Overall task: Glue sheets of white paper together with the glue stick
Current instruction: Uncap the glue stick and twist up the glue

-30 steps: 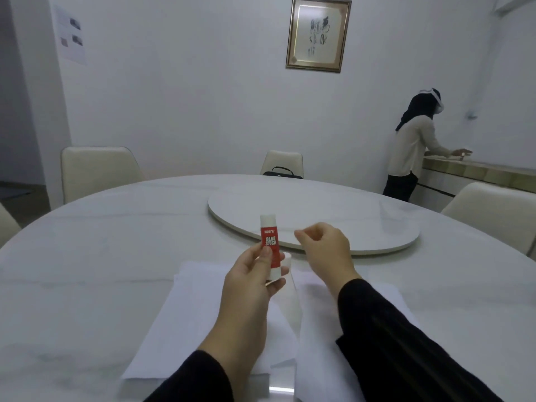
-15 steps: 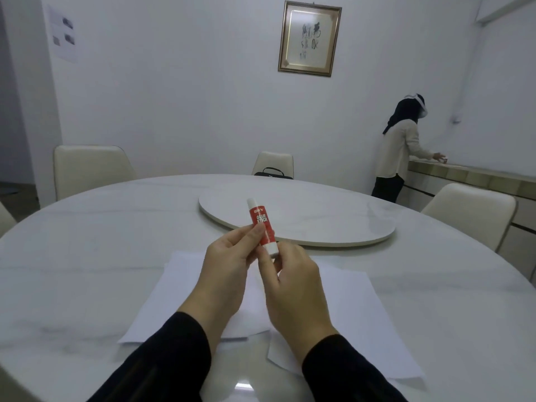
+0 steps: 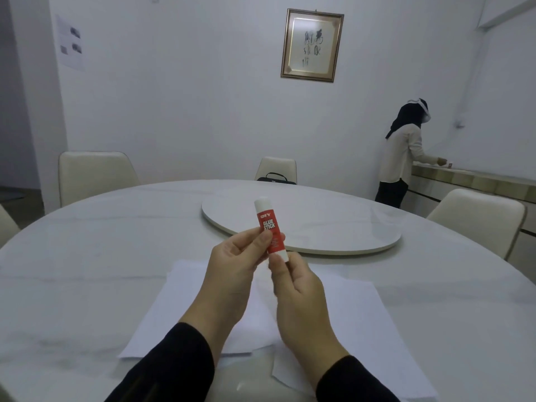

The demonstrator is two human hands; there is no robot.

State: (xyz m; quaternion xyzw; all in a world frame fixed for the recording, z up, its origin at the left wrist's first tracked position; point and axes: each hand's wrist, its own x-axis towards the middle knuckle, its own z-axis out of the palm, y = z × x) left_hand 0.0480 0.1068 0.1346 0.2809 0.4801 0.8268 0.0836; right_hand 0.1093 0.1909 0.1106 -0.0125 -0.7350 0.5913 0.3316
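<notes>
We hold the glue stick (image 3: 271, 229) upright above the sheets (image 3: 359, 320) at 6 o'clock, left hand (image 3: 232, 265) pinching its body, right hand (image 3: 295, 288) gripping its base, probably to twist glue out.

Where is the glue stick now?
In the head view the glue stick is held upright at centre, above the paper sheets, between the left hand and right hand.
</notes>
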